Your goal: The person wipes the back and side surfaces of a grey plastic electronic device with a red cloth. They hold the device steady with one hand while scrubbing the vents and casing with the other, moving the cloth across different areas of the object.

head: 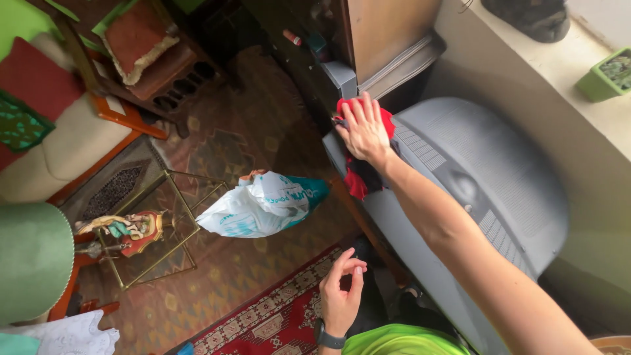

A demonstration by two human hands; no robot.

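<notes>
The right hand (363,129), fingers spread flat, presses a red cloth (358,177) onto the front top edge of the grey television (486,177), the cloth hanging down below the palm, while the left hand (340,289) hovers loosely curled, empty, well apart.

The right arm stretches forward, nearly straight, forearm bare; the right hand (363,128) lies palm down, fingers together and flat; the left hand (340,292) hangs low near the body, wrist banded, fingers loosely curled, thumb and forefinger almost meeting, holding nothing.
</notes>
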